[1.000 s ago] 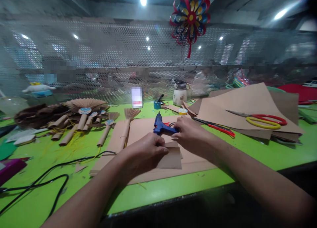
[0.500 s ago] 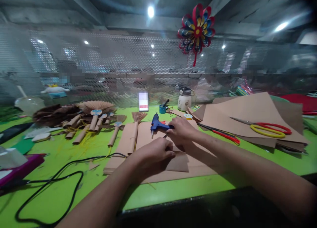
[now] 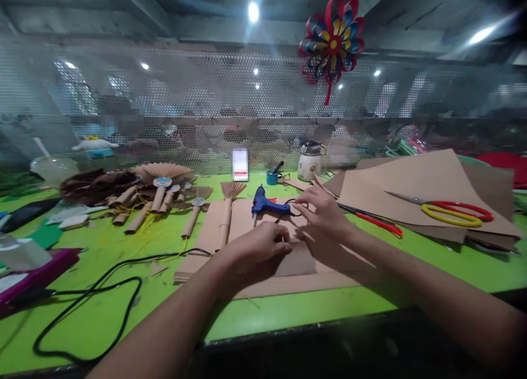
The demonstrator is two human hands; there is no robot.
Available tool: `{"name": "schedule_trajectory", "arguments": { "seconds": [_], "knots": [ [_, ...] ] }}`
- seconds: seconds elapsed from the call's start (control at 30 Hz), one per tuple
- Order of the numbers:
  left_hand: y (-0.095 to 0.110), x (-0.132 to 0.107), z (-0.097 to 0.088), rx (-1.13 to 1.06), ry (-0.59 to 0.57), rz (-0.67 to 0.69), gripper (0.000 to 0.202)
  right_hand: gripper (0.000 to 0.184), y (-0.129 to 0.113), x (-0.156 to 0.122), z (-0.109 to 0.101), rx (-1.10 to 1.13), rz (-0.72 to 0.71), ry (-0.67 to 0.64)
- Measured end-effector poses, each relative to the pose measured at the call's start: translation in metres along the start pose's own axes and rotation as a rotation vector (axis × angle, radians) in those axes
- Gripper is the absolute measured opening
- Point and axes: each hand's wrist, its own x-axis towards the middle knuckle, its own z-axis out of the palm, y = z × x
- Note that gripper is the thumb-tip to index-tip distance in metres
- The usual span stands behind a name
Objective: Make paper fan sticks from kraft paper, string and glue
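Note:
A blue glue gun [image 3: 267, 204] rests on the brown paper in front of me, its nozzle pointing down. Just right of its handle end, my right hand [image 3: 325, 211] is open, fingers apart and clear of the gun. My left hand [image 3: 261, 246] lies lower, its fingers curled over a darker piece of brown paper [image 3: 300, 260]. What those fingers pinch, if anything, is hidden. Left of the gun, a small pleated paper fan with a rolled paper handle [image 3: 224, 225] lies on the stacked paper sheets [image 3: 197, 261].
Several finished paper fans [image 3: 162, 184] lie at the left. A black cable [image 3: 135, 258] loops across the green table [image 3: 230, 324] from a purple power strip [image 3: 53, 274]. At the right are large paper sheets [image 3: 395, 181] with red and yellow scissors [image 3: 457, 211]. A phone [image 3: 240, 165] and a bottle [image 3: 309, 162] stand behind.
My right hand has let go of the glue gun's handle and drawn slightly right, its fingers spreading. The left hand stays on the paper. The view has shifted a little.

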Motion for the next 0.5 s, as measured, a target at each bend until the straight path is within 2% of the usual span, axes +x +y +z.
{"name": "schedule_trajectory", "arguments": {
  "seconds": [0.17,0.3,0.5],
  "knots": [
    [-0.004,0.001,0.003,-0.119,0.060,-0.025,0.022,0.024,-0.012,-0.031,-0.006,0.193,0.115,-0.191],
    [0.000,-0.003,0.006,-0.189,0.125,-0.055,0.025,0.021,-0.013,-0.044,-0.009,0.281,0.163,-0.345],
    [0.005,-0.010,0.014,-0.157,0.202,-0.096,0.025,0.027,-0.011,-0.046,-0.020,0.378,0.233,-0.380]
  ]
}}
